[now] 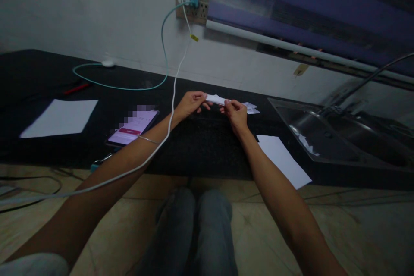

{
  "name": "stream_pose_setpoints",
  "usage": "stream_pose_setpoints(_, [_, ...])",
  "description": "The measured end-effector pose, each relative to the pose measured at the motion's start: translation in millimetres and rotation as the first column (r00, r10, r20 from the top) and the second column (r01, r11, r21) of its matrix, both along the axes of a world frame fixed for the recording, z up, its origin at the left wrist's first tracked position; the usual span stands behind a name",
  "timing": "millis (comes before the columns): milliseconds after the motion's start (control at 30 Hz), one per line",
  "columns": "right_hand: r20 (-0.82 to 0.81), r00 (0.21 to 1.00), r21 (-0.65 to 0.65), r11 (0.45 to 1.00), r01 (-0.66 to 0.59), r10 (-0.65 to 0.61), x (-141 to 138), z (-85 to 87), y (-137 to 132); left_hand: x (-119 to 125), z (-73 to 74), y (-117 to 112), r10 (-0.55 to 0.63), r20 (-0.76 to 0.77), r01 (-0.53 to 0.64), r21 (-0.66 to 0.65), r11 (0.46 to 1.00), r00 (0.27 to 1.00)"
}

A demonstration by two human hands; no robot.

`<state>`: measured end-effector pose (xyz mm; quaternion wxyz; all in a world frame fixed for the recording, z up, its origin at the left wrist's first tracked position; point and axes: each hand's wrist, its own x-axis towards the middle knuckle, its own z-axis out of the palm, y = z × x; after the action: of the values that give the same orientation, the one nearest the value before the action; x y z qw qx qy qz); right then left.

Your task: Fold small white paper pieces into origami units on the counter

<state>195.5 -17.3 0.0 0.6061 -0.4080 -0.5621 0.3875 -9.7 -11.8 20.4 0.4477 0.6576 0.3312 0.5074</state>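
A narrow folded strip of white paper [215, 100] is stretched between my two hands, just above the black counter [200, 151]. My left hand [193, 104] pinches its left end between thumb and fingers. At the right end, my right hand [236, 114] has a similar pinch on the strip. Behind and to the right of my right hand lies a small folded white paper piece [251, 108]. A plain white sheet [284, 159] rests beside my right forearm, its near corner reaching past the counter's front edge.
Left of my left forearm lie a lit phone [134, 127], another white sheet [61, 117] and a red pen-like object [76, 89]. A white cable [174, 90] hangs across my left forearm from the wall socket [191, 6]. A steel sink [336, 138] is set at the right.
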Motion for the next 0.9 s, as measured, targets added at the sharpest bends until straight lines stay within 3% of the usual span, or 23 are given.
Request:
stream_pose_setpoints(267, [-0.002,1.0,-0.03,0.999,0.012,-0.012,-2,-2.2,1,2,6.2,-8,0.064,0.006,-0.064,-0.014,0.998,0.998])
stream_pose_setpoints(500, [-0.02,1.0,-0.045,0.999,0.02,-0.021,0,-2.9,3,3,-0.9,-2,-0.016,0.103,0.026,-0.101,0.995,0.995])
stream_pose_setpoints(667, [-0.02,1.0,-0.06,0.998,-0.023,0.022,-5,-3.5,-2,10,-9.6,-1,-0.165,-0.049,0.158,-0.11,0.981,0.985])
stream_pose_setpoints(900, [-0.026,0.995,-0.073,0.992,-0.102,0.1,-11,-6.1,-3,6,-12.1,1,-0.106,-0.152,0.114,0.042,0.993,0.983])
